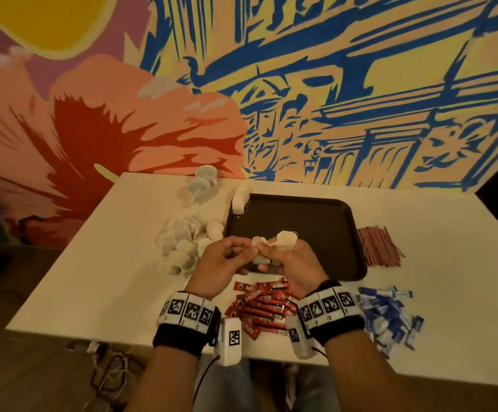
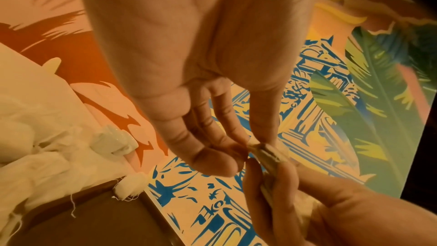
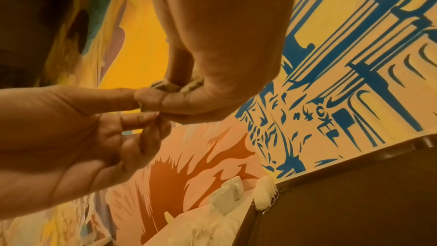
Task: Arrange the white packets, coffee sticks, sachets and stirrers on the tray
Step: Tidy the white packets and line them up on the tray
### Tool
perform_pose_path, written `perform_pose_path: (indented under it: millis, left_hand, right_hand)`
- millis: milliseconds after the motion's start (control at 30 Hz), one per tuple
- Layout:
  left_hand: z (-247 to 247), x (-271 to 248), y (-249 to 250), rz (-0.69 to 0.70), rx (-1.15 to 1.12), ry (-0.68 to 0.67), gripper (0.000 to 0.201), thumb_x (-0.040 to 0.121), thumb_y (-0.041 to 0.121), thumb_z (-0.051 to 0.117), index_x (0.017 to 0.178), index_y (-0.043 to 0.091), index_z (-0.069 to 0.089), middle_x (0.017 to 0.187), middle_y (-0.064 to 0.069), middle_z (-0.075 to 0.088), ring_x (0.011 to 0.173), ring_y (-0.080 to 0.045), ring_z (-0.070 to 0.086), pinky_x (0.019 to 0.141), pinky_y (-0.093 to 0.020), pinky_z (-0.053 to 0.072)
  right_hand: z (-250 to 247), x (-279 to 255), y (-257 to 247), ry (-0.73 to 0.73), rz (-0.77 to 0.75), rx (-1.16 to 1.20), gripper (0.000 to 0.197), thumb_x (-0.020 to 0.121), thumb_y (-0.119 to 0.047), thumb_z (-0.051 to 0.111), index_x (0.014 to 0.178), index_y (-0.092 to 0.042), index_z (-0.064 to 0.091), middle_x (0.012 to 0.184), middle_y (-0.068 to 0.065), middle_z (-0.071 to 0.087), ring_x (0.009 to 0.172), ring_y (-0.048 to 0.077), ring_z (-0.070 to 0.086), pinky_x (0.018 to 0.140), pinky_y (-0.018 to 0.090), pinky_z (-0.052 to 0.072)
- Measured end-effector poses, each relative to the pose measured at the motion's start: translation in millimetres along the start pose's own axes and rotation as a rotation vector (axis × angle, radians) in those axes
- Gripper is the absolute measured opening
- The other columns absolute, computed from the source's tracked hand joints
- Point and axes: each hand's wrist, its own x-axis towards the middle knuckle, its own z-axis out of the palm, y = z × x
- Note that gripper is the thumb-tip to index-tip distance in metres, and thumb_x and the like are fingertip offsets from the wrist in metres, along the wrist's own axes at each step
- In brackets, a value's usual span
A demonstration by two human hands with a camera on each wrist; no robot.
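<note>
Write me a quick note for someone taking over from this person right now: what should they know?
Left hand and right hand: both pinch a few white packets, held above the tray.
Done: a small stack of packets sits at the tray's far left corner.
Left: packet pile left of the tray, stirrers to its right, coffee sticks and blue sachets in front, all on the table.

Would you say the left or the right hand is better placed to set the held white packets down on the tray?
Right, probably: the right hand grips the white packets above the tray; the left hand only pinches their edge.
</note>
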Motion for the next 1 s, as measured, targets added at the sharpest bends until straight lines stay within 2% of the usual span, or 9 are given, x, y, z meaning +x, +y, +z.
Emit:
perform_pose_path:
  millis: [133,200,267,367,500,600,800,933,1000]
  left_hand:
    - [-0.2,-10.6,0.0,-0.024,-0.050,0.006,0.012,0.092,0.009,0.069,0.102,0.001,0.068,0.099,-0.024,0.070,0.081,-0.020,0.067,0.067,-0.027,0.057]
    - [0.7,-14.2,2.7,-0.065,-0.172,0.052,0.007,0.095,0.008,0.062,0.099,0.002,0.063,0.098,-0.021,0.069,0.080,-0.021,0.067,0.067,-0.031,0.057]
    - [0.8,-17.0,6.6,-0.084,-0.355,0.142,0.011,0.100,0.010,0.051,0.104,0.002,0.059,0.101,-0.018,0.072,0.081,-0.023,0.070,0.068,-0.035,0.057]
    - [-3.3,-19.1,8.2,-0.068,-0.442,0.261,0.028,0.104,0.017,0.039,0.118,0.001,0.056,0.101,-0.019,0.074,0.083,-0.027,0.072,0.066,-0.033,0.058]
    - [-9.8,-23.2,4.2,-0.073,-0.533,0.383,0.032,0.102,0.017,0.040,0.122,-0.002,0.056,0.097,-0.018,0.075,0.080,-0.028,0.070,0.065,-0.034,0.057]
    - [-15.1,-29.2,3.3,-0.075,-0.573,0.438,0.026,0.101,0.015,0.042,0.117,0.000,0.056,0.094,-0.019,0.075,0.075,-0.027,0.067,0.066,-0.035,0.056]
    - [-16.8,-42.4,-8.1,-0.140,-0.433,0.313,0.023,0.103,0.012,0.049,0.120,-0.002,0.055,0.099,-0.021,0.073,0.070,-0.022,0.063,0.065,-0.032,0.057]
    - [-11.5,-51.8,-18.2,-0.139,-0.334,0.174,0.025,0.103,0.016,0.053,0.110,-0.005,0.064,0.099,-0.019,0.073,0.079,-0.023,0.066,0.086,-0.039,0.057]
    - [-7.9,-55.3,-19.3,-0.135,-0.316,0.130,0.024,0.103,0.017,0.054,0.110,-0.003,0.066,0.101,-0.018,0.074,0.081,-0.022,0.068,0.085,-0.037,0.058]
  right_hand:
    - [-0.2,-7.7,4.2,-0.073,-0.036,-0.009,0.022,0.094,-0.021,0.070,0.112,-0.008,0.069,0.110,0.014,0.075,0.101,0.028,0.073,0.081,0.037,0.060]
    - [-2.4,-9.4,3.8,-0.056,-0.028,0.033,0.025,0.099,-0.025,0.063,0.116,-0.007,0.069,0.106,0.013,0.075,0.098,0.027,0.073,0.080,0.036,0.060]
    - [-6.4,-11.2,2.9,-0.029,-0.027,0.048,0.029,0.104,-0.028,0.054,0.118,-0.007,0.070,0.096,0.011,0.072,0.089,0.023,0.072,0.078,0.037,0.060]
    - [-11.8,-16.0,2.0,-0.026,-0.032,-0.001,0.034,0.108,-0.029,0.045,0.122,-0.009,0.069,0.096,0.012,0.074,0.088,0.022,0.072,0.075,0.036,0.061]
    - [-14.7,-22.5,3.2,-0.014,-0.024,0.017,0.034,0.109,-0.028,0.044,0.122,-0.008,0.068,0.105,0.014,0.075,0.091,0.023,0.072,0.071,0.033,0.060]
    - [-19.6,-25.1,3.7,0.047,-0.020,0.021,0.033,0.109,-0.027,0.044,0.121,-0.009,0.068,0.106,0.014,0.075,0.093,0.023,0.072,0.072,0.033,0.060]
    - [-26.9,-31.3,4.6,0.127,-0.070,-0.035,0.026,0.108,-0.017,0.047,0.124,-0.013,0.067,0.119,0.010,0.073,0.099,0.024,0.070,0.076,0.032,0.058]
    - [-20.1,-37.1,8.8,0.125,-0.062,-0.155,0.019,0.103,-0.016,0.057,0.113,-0.015,0.073,0.112,0.007,0.069,0.078,0.014,0.060,0.067,0.028,0.050]
    - [-12.5,-39.7,11.8,0.102,-0.016,-0.183,0.018,0.098,-0.026,0.067,0.112,-0.017,0.073,0.101,0.004,0.068,0.068,0.011,0.055,0.060,0.026,0.046]
